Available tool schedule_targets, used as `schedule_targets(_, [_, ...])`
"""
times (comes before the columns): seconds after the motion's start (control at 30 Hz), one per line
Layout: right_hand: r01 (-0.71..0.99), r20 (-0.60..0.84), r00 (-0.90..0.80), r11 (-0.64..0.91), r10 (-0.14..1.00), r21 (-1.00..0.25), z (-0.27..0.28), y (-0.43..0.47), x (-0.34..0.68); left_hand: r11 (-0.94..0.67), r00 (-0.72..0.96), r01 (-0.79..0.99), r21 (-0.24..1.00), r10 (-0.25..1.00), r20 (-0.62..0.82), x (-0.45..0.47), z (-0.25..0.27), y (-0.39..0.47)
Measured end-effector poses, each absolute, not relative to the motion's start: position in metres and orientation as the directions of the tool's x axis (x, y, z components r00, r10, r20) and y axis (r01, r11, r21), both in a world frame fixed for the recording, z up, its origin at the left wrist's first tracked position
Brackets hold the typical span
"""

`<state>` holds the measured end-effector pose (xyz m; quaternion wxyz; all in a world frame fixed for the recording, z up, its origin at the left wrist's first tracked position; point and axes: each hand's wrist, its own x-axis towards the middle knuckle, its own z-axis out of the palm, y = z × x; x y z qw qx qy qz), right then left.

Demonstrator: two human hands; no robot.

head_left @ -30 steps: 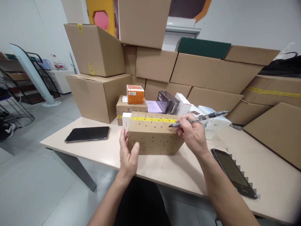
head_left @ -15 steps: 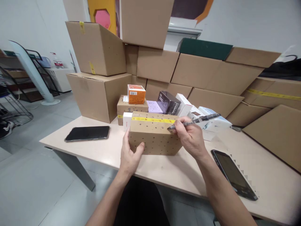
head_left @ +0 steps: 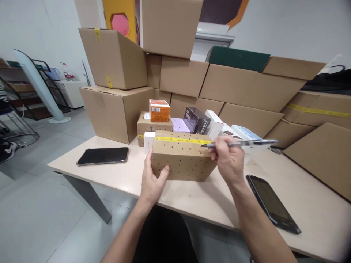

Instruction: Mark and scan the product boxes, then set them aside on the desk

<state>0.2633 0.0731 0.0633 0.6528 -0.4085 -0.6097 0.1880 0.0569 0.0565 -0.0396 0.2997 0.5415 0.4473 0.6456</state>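
A small cardboard box (head_left: 182,167) stands on the table before me, dotted with small dark marks and with yellow tape along its top. My left hand (head_left: 154,179) grips its left end, thumb on the front face and fingers round the side. In my right hand (head_left: 229,157) is a marker pen (head_left: 246,143), pinched near its tip and lying almost level. The tip hovers at or just above the box's top near its right end; contact cannot be made out. Behind the box are a small white box (head_left: 148,141) and an orange box (head_left: 159,110) on another dotted carton (head_left: 142,126).
A phone (head_left: 102,156) lies on the table (head_left: 131,179) at the left, and a dark handheld device (head_left: 272,202) at the right. A black box (head_left: 196,119) and several white boxes sit behind. Large cartons (head_left: 109,113) are stacked along the back.
My right hand has shifted slightly right, and the marker pen has tipped from slanting to nearly level. My left hand keeps its grip on the box.
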Motion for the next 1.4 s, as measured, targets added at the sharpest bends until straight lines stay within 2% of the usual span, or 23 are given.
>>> schedule_targets(0.07, [0.135, 0.639, 0.353, 0.639, 0.683, -0.758, 0.062, 0.074, 0.270, -0.409, -0.235, 0.110, 0.906, 0.875, 0.424, 0.057, -0.039, 0.057])
schedule_targets(0.13, [0.147, 0.647, 0.454, 0.665, 0.613, -0.733, 0.058, 0.074, 0.284, -0.391, -0.239, 0.104, 0.915, 0.883, 0.404, 0.057, -0.039, 0.058])
schedule_targets(0.2, [0.292, 0.665, 0.462, 0.607, 0.587, -0.739, 0.050, 0.072, 0.307, -0.378, -0.241, 0.079, 0.923, 0.891, 0.385, 0.057, -0.040, 0.059])
schedule_targets(0.23, [0.398, 0.665, 0.432, 0.533, 0.609, -0.747, 0.043, 0.069, 0.320, -0.376, -0.244, 0.066, 0.924, 0.892, 0.380, 0.057, -0.041, 0.060])
schedule_targets(0.3, [0.640, 0.616, 0.299, 0.326, 0.729, -0.696, 0.028, 0.062, 0.345, -0.383, -0.261, 0.050, 0.922, 0.886, 0.382, 0.057, -0.045, 0.060])
schedule_targets(0.37, [0.835, 0.529, 0.081, 0.232, 0.845, -0.499, 0.013, 0.055, 0.363, -0.404, -0.306, 0.051, 0.913, 0.864, 0.400, 0.058, -0.049, 0.059])
schedule_targets(0.43, [0.950, 0.383, -0.061, 0.171, 0.922, -0.260, 0.001, 0.050, 0.369, -0.437, -0.366, 0.080, 0.896, 0.823, 0.434, 0.058, -0.051, 0.057])
schedule_targets(0.53, [1.000, 0.181, -0.006, 0.002, 0.984, 0.022, -0.009, 0.052, 0.361, -0.473, -0.428, 0.134, 0.871, 0.765, 0.481, 0.058, -0.051, 0.052])
schedule_targets(0.6, [0.992, 0.104, 0.066, -0.076, 0.992, 0.102, -0.012, 0.058, 0.353, -0.482, -0.449, 0.150, 0.863, 0.744, 0.494, 0.058, -0.050, 0.049])
schedule_targets(0.67, [0.989, 0.062, 0.093, -0.100, 0.994, 0.110, -0.013, 0.062, 0.349, -0.489, -0.462, 0.162, 0.857, 0.730, 0.504, 0.057, -0.050, 0.049])
schedule_targets(0.73, [0.991, 0.082, 0.085, -0.093, 0.993, 0.095, -0.014, 0.060, 0.351, -0.497, -0.471, 0.182, 0.848, 0.713, 0.519, 0.057, -0.051, 0.049])
schedule_targets(0.83, [0.985, 0.280, 0.118, -0.147, 0.953, 0.086, -0.016, 0.038, 0.363, -0.525, -0.493, 0.217, 0.823, 0.668, 0.557, 0.057, -0.054, 0.052])
schedule_targets(0.9, [0.951, 0.419, 0.252, -0.303, 0.872, 0.060, -0.020, 0.014, 0.374, -0.570, -0.511, 0.243, 0.785, 0.613, 0.603, 0.057, -0.056, 0.052])
schedule_targets(0.93, [0.913, 0.436, 0.354, -0.407, 0.828, 0.031, -0.023, 0.003, 0.379, -0.599, -0.517, 0.261, 0.757, 0.575, 0.634, 0.056, -0.057, 0.052])
schedule_targets(1.0, [0.815, 0.377, 0.550, -0.578, 0.746, -0.046, -0.030, -0.018, 0.389, -0.661, -0.518, 0.312, 0.683, 0.484, 0.705, 0.057, -0.058, 0.049])
schedule_targets(1.07, [0.749, 0.276, 0.654, -0.655, 0.704, -0.101, -0.038, -0.030, 0.397, -0.709, -0.479, 0.380, 0.595, 0.400, 0.782, 0.059, -0.057, 0.044])
schedule_targets(1.17, [0.719, 0.215, 0.694, -0.673, 0.687, -0.172, -0.044, -0.034, 0.405, -0.768, -0.289, 0.436, 0.468, 0.373, 0.882, 0.071, -0.051, 0.033])
schedule_targets(1.3, [0.656, 0.197, 0.754, -0.701, 0.627, -0.280, -0.043, -0.031, 0.409, -0.876, 0.102, 0.367, 0.312, 0.372, 0.923, 0.098, -0.043, 0.024])
schedule_targets(1.4, [0.661, 0.219, 0.749, -0.687, 0.625, -0.301, -0.047, -0.034, 0.410, -0.893, 0.237, 0.306, 0.328, 0.406, 0.883, 0.118, -0.041, 0.023])
